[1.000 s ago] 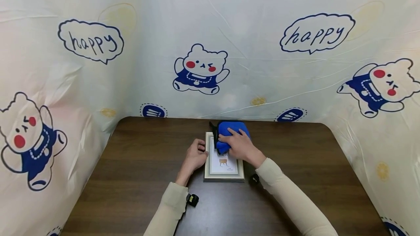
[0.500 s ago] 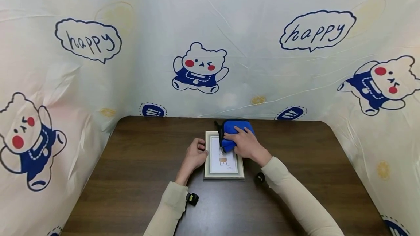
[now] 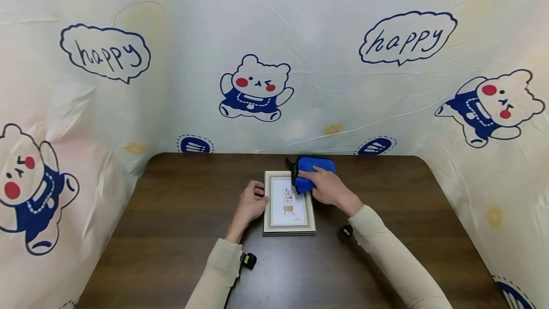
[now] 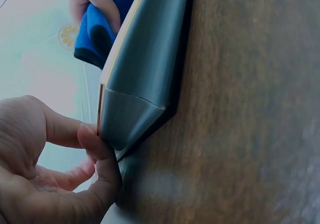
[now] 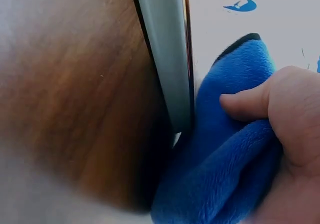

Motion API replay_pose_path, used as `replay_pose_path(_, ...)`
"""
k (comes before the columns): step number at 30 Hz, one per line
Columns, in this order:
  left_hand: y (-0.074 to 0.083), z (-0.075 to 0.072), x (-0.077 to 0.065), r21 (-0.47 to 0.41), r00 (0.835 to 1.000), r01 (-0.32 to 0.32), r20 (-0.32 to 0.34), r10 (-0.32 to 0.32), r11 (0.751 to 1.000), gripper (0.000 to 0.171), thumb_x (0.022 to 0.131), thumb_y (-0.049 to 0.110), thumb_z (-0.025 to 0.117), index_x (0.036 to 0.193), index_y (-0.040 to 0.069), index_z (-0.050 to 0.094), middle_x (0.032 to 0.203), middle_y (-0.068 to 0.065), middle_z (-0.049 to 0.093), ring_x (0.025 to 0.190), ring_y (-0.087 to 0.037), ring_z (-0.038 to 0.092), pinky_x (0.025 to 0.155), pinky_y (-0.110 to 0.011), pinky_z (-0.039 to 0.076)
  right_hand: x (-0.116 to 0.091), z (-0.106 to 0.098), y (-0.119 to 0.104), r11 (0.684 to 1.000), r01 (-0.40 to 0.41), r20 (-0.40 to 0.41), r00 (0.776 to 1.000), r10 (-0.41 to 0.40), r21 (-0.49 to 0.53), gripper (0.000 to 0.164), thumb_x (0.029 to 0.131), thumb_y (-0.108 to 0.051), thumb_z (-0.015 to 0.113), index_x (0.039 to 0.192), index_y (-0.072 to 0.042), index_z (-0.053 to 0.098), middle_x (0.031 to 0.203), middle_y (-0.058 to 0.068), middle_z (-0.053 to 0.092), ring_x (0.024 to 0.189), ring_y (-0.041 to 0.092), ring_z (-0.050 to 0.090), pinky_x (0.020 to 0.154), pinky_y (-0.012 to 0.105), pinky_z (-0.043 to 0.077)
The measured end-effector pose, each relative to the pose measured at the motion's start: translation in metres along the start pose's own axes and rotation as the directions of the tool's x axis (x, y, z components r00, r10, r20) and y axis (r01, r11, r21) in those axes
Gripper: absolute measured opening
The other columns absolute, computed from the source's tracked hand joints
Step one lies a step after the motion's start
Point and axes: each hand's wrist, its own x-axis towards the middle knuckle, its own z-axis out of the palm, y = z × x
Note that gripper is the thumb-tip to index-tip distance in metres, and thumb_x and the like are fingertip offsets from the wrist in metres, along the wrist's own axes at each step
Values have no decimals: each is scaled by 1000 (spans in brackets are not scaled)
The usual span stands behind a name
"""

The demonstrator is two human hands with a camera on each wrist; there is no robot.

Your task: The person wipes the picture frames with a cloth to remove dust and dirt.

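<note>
A cream-rimmed picture frame [image 3: 268, 213] lies flat on the table, its print showing a potted plant. At its left edge, my left hand [image 3: 252, 202] pinches the rim; the left wrist view shows that hand's thumb and fingers [image 4: 100, 149] at a corner of the frame's grey-green side [image 4: 145, 59]. Over the frame's upper right corner, my right hand [image 3: 330, 187] grips a folded blue cloth [image 3: 319, 163] with dark edging. The right wrist view has the thumb [image 5: 245, 104] pressed on the plush cloth [image 5: 215, 149], which touches the frame. The cloth hides that corner.
The dark wood table [image 3: 180, 213] extends to both sides and in front of the frame. Behind it hangs a pale curtain [image 3: 317, 61] with bear prints, meeting the table's far edge. Each wrist wears a small black camera [image 3: 249, 260].
My right hand has slid the blue cloth rightward across the frame to its upper right corner, uncovering more of the plant print. The left hand stays at the left edge. The head view has shifted slightly.
</note>
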Motion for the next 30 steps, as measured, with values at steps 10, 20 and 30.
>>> replay_pose_path(10,-1,-2,1,3,1000,8,2,-8,1000,36,96,4,69,130,4,59,113,-14,62,98,-27,64,85,-42,53,-16,-1,24,944,-14,-195,977,83,330,55,102,0,57,157,-3,50,148,21,63,123,35,66,104,55,55)
replay_pose_path(20,1,0,1,8,1000,6,3,-6,1000,35,96,5,69,129,4,60,112,-14,62,96,-27,64,84,-41,52,-11,18,26,817,-124,-392,831,396,563,9,102,-14,65,105,-7,69,92,15,70,82,30,62,77,41,49)
replay_pose_path(30,3,0,0,3,1000,-7,-7,7,1000,34,94,4,69,127,4,60,110,-14,62,94,-26,64,83,-39,52,1,27,14,727,-203,-362,761,539,656,18,102,-20,66,98,-3,69,101,20,73,88,34,65,82,46,52)
